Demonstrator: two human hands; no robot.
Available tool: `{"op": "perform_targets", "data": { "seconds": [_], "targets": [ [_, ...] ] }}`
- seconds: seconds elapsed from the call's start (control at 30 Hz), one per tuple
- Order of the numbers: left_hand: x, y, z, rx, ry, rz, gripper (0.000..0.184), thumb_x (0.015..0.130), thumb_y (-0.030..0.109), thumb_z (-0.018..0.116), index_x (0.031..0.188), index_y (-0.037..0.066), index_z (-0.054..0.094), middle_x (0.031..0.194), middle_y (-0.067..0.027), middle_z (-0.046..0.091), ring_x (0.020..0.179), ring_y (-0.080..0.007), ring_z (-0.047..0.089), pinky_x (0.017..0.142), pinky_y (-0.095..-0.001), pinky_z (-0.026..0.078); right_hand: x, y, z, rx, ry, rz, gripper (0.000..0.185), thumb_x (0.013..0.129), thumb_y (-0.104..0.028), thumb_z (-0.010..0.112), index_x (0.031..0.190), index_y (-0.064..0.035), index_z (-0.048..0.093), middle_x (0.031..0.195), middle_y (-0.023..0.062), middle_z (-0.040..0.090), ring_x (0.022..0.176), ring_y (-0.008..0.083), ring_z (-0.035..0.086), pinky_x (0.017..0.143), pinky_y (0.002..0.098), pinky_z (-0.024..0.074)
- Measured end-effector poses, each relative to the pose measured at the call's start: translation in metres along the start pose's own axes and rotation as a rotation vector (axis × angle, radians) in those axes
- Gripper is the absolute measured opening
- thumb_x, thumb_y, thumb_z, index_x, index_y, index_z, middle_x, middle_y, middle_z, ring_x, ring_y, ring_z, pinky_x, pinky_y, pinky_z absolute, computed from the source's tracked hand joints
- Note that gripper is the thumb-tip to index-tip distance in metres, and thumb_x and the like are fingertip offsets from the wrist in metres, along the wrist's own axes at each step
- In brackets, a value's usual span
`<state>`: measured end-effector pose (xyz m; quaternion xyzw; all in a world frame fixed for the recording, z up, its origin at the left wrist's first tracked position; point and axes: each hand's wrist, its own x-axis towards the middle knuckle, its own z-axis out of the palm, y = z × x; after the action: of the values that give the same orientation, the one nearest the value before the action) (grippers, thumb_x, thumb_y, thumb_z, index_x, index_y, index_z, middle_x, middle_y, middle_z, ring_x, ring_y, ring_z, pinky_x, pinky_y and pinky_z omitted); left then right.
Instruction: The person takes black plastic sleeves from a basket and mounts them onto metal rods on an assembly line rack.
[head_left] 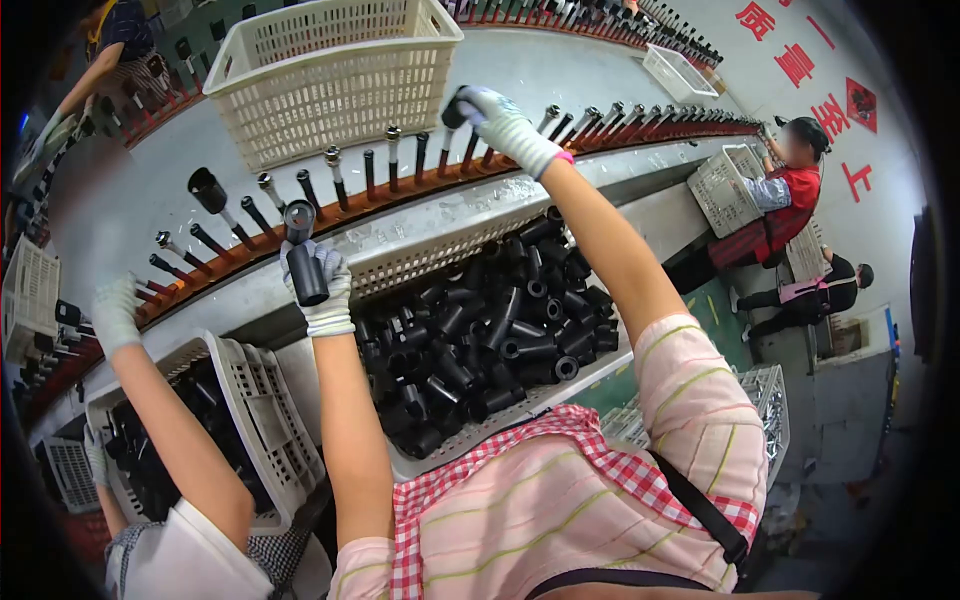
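Tubes fill the basket beside the table. The left hand grips one; the right hand pinches another at the upright rods.

Bin: matt, perforated plastic. In bin: tubes, smooth plastic-looking, faintly glossy. Beyond bin: ledge, smooth dull metal; posts, some shiny metal. Above bin: gloves, ribbed cloth.
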<state>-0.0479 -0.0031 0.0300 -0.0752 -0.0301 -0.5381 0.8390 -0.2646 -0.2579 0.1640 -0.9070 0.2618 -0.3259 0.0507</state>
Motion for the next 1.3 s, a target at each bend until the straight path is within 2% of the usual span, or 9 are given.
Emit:
{"op": "perform_targets", "data": {
  "seconds": [0.2,0.33,0.43,0.6,0.73,0.87,1.0,1.1,1.3],
  "targets": [
    [0.005,0.006,-0.015,-0.01,-0.043,-0.017,0.026,0.09,0.029,0.052,0.074,0.01,0.045,0.06,-0.0003,0.041,0.046,-0.0105,0.033,0.039,-0.024,0.026,0.021,-0.005,0.028,0.169,-0.089,0.297,0.022,0.088,-0.022,0.051,0.105,-0.0088,0.056,0.094,0.0191,0.063,0.089,0.0388,0.059,0.077,0.0438,0.0475],
    [0.005,0.004,-0.008,0.011,-0.014,-0.02,0.027,0.091,0.029,0.05,0.072,0.011,0.044,0.058,0.0,0.04,0.046,-0.0107,0.034,0.04,-0.0246,0.027,0.028,-0.052,0.035,-0.24,-0.343,-0.273,0.022,0.087,-0.025,0.051,0.103,-0.0107,0.058,0.096,0.0169,0.064,0.091,0.0358,0.06,0.08,0.044,0.0484],
    [0.007,-0.001,-0.001,0.042,-0.014,-0.01,0.03,0.092,0.03,0.048,0.068,0.011,0.043,0.053,-0.0001,0.039,0.043,-0.0116,0.035,0.038,-0.0244,0.028,0.045,-0.058,0.056,0.052,-0.247,0.043,0.024,0.09,-0.024,0.052,0.11,-0.0125,0.058,0.101,0.0137,0.064,0.091,0.0327,0.061,0.08,0.0395,0.0488],
    [0.007,0.004,-0.008,0.029,0.055,-0.028,0.031,0.091,0.03,0.048,0.067,0.011,0.043,0.053,0.0,0.039,0.041,-0.0116,0.034,0.038,-0.0241,0.028,0.062,-0.078,0.09,0.006,-0.321,-0.065,0.03,0.09,-0.03,0.052,0.111,-0.0095,0.058,0.101,0.0147,0.064,0.096,0.0333,0.06,0.083,0.0399,0.0475],
    [0.01,0.004,-0.011,0.041,-0.035,-0.034,0.034,0.092,0.032,0.047,0.065,0.013,0.044,0.053,0.0006,0.041,0.041,-0.0114,0.035,0.038,-0.0245,0.029,0.057,-0.098,0.106,0.233,-0.276,0.051,0.031,0.088,-0.031,0.055,0.111,-0.0102,0.058,0.096,0.0175,0.064,0.095,0.0348,0.06,0.085,0.0401,0.0464],
    [0.008,0.005,-0.01,0.052,0.045,-0.005,0.032,0.093,0.034,0.046,0.069,0.011,0.045,0.053,0.0004,0.04,0.041,-0.0125,0.036,0.039,-0.0265,0.031,-0.011,-0.154,0.098,0.328,0.252,-0.105,0.017,0.081,-0.019,0.06,0.089,-0.0045,0.059,0.083,0.0171,0.059,0.082,0.0357,0.058,0.073,0.0429,0.047],
    [0.008,0.004,-0.015,0.004,0.009,-0.013,0.032,0.094,0.033,0.043,0.071,0.011,0.044,0.053,0.0005,0.04,0.043,-0.013,0.038,0.039,-0.0272,0.032,-0.142,-0.181,0.096,0.32,-0.546,-0.322,0.019,0.078,-0.024,0.06,0.073,-0.0059,0.057,0.073,0.0122,0.056,0.069,0.0339,0.057,0.06,0.0401,0.0473],
    [0.014,0.0,-0.017,0.003,-0.031,-0.055,0.031,0.094,0.032,0.042,0.071,0.011,0.042,0.052,0.0008,0.035,0.044,-0.0127,0.036,0.039,-0.0267,0.031,-0.21,-0.182,0.096,0.302,-0.999,-0.214,0.035,0.08,-0.033,0.061,0.107,-0.0121,0.06,0.109,0.0151,0.051,0.097,0.0329,0.055,0.077,0.0438,0.0474],
    [0.008,-0.007,-0.004,0.03,0.127,-0.001,0.031,0.091,0.03,0.049,0.067,0.011,0.042,0.052,0.0017,0.035,0.041,-0.0108,0.031,0.037,-0.025,0.026,-0.237,-0.175,0.115,0.147,-0.962,-0.112,0.031,0.079,-0.029,0.062,0.101,-0.0066,0.061,0.101,0.0207,0.054,0.086,0.0352,0.059,0.072,0.0436,0.0493]
  ]
}}
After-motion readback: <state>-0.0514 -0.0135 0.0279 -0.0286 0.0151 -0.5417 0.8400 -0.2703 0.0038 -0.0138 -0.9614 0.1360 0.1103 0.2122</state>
